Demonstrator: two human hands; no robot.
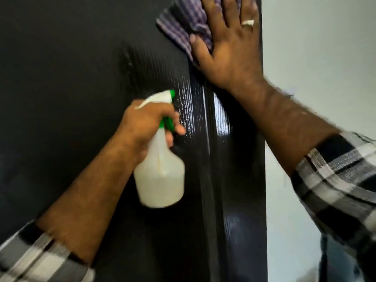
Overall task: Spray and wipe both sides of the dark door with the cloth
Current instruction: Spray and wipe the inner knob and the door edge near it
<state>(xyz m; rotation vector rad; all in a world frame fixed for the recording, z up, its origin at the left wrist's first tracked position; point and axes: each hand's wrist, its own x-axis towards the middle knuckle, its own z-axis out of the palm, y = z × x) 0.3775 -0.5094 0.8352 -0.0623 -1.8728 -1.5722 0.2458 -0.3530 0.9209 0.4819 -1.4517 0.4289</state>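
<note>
The dark door (67, 82) fills the left and middle of the view, its grained surface wet and shiny near its right edge. My right hand (230, 45) lies flat with straight fingers at the top, pressing a purple checked cloth (183, 23) against the door. Lower down, my left hand (146, 127) grips the neck of a white spray bottle (160, 176) with a green and white trigger head, its nozzle pointing at the wet patch. A finger lies by the trigger.
A pale wall (325, 68) lies to the right of the door's edge. Both forearms wear rolled checked sleeves. A vertical groove runs down the door just right of the bottle.
</note>
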